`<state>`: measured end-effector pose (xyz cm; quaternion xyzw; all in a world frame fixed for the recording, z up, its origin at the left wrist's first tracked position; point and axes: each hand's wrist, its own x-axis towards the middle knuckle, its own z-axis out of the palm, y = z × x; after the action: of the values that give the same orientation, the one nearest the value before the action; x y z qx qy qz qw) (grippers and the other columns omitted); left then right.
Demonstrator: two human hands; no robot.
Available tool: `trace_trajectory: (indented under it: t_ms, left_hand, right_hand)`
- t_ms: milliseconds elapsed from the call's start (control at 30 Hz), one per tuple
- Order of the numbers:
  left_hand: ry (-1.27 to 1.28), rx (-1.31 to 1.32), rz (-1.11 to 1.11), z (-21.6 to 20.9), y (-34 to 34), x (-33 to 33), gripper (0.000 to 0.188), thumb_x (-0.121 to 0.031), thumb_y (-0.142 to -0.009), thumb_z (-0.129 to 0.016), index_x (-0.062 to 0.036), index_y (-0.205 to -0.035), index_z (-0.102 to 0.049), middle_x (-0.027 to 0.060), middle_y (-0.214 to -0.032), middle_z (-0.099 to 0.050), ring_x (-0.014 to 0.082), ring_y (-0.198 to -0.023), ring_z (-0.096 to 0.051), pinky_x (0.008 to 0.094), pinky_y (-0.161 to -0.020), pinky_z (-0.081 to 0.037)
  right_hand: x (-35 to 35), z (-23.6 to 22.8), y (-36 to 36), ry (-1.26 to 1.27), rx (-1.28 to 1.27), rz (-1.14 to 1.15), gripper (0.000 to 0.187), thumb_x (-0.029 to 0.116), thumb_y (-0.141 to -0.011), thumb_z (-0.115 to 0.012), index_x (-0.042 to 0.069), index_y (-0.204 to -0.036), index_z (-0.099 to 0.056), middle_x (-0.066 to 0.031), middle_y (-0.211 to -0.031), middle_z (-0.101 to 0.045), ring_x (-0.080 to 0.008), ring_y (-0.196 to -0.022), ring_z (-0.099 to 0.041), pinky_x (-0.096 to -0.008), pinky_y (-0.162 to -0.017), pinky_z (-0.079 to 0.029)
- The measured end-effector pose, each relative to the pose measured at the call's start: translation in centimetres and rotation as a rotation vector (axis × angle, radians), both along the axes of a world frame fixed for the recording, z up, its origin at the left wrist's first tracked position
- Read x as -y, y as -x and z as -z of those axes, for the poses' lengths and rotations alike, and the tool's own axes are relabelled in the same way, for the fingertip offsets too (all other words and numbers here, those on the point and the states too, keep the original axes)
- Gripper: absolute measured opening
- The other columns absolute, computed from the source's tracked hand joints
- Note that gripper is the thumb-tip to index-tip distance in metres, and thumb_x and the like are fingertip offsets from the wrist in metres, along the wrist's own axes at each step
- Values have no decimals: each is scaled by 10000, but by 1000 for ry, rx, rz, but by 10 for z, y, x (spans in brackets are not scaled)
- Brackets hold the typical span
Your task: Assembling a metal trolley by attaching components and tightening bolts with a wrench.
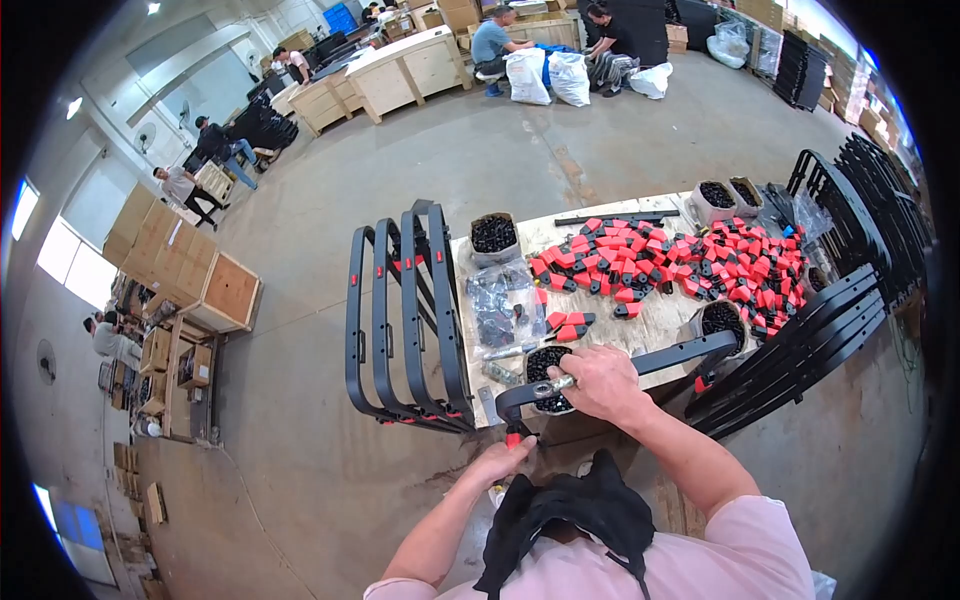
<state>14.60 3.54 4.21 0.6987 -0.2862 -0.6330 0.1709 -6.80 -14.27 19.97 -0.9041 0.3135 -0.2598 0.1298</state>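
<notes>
A black tubular frame point(660, 357) lies across the near edge of the worktable, its left end bent down toward me. My right hand point(597, 383) is closed around a silver wrench-like tool point(555, 385), whose head meets the bar near that bend. Below the bend, my left hand point(505, 460) pinches a red-and-black plastic piece point(514, 440) against the frame's end; the fingertips are partly hidden. Just beyond the right hand stands an open bag of small black parts point(547, 362). A heap of red-and-black plastic pieces point(640, 260) covers the middle of the table.
Finished-looking black frames point(385, 320) stand at the table's left, and more frames point(800, 350) lean at its right. A clear plastic bag point(505, 305) lies on the wooden tabletop point(640, 330). Other bags of black parts point(493, 235) stand around the heap. Several people work farther off.
</notes>
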Motion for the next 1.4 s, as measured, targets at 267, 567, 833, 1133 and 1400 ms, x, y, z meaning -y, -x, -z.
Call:
trace_trajectory:
  t_ms: [267, 567, 833, 1133, 1400]
  left_hand:
    - [22, 539, 217, 4, 33, -8, 741, -663, -992, -491, 17, -1138, -747, 274, -1188, -740, 442, -1179, -688, 519, -1014, -533]
    - [10, 620, 14, 38, 41, -6, 697, -664, -949, -551, -45, -1191, -764, 279, -1180, -739, 445, -1177, -688, 527, -1020, -537]
    - [48, 647, -90, 62, 34, 17, 723, -740, -913, -589, -72, -1101, -793, 232, -1139, -762, 415, -1136, -709, 511, -970, -560]
    - [242, 614, -106, 57, 38, 2, 593, -650, -935, -628, -97, -1105, -758, 240, -1059, -767, 426, -1105, -712, 519, -950, -556]
    - [111, 685, 71, 52, 27, 7, 663, -698, -932, -606, -106, -1199, -739, 227, -1162, -759, 418, -1139, -707, 503, -984, -547]
  right_hand:
    - [-2, -3, 5, -9, -13, -5, 276, 294, -937, -735, 88, -766, -669, -115, -751, -685, -345, -763, -696, -485, -736, -535]
    - [0, 0, 0, -15, 8, 5, 278, 241, -927, -748, 71, -740, -630, -126, -714, -643, -361, -720, -655, -493, -689, -513]
    - [1, 3, 0, -17, -29, 18, 306, 270, -943, -735, 71, -738, -625, -125, -721, -645, -362, -732, -661, -491, -713, -520]
    - [0, 1, 2, -47, -43, 26, 257, 285, -955, -718, 66, -833, -662, -128, -815, -690, -372, -800, -689, -498, -747, -540]
    - [-3, 1, 3, -26, -14, 14, 127, 184, -889, -770, 77, -882, -702, -102, -876, -694, -342, -842, -681, -459, -747, -537]
